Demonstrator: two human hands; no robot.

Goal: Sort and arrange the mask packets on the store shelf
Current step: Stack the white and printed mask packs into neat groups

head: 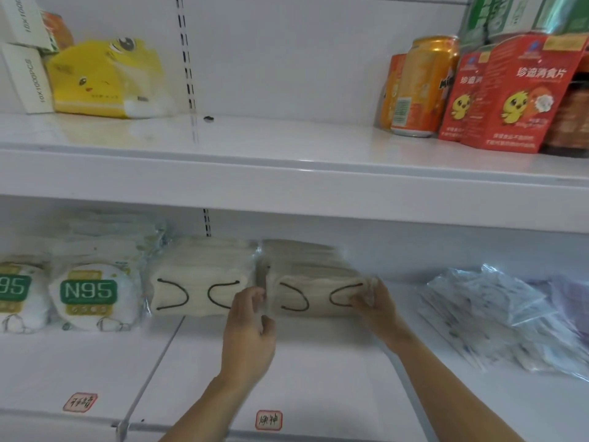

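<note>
Two hands are on the beige mask packet (318, 296) just right of centre in the frame, low on the lower shelf (287, 371). Your left hand (248, 333) pinches the packet's left film edge, fingers curled, right at the seam where it touches the neighbouring beige packet (199, 293). Your right hand (379, 309) grips the right end, fingers curled over the top corner.

Expect this packet to be light and soft: a stack of cloth masks in thin, glossy film. It will likely sag in the middle if you lift it by one end, and the film looks slippery, so a pinch on the loose edge alone may slide off. Hold it at both short ends, as you do now, with your thumbs under the stack itself. Nothing in it seems fragile, though hard squeezing would crease the masks.

More beige packets stand behind the front pair. Toward the left of the frame stand the N95 packets (90, 296), upright and facing out. At the right lies a loose heap of clear packets (497, 317), well apart from your hands, not yet squared up.
</note>
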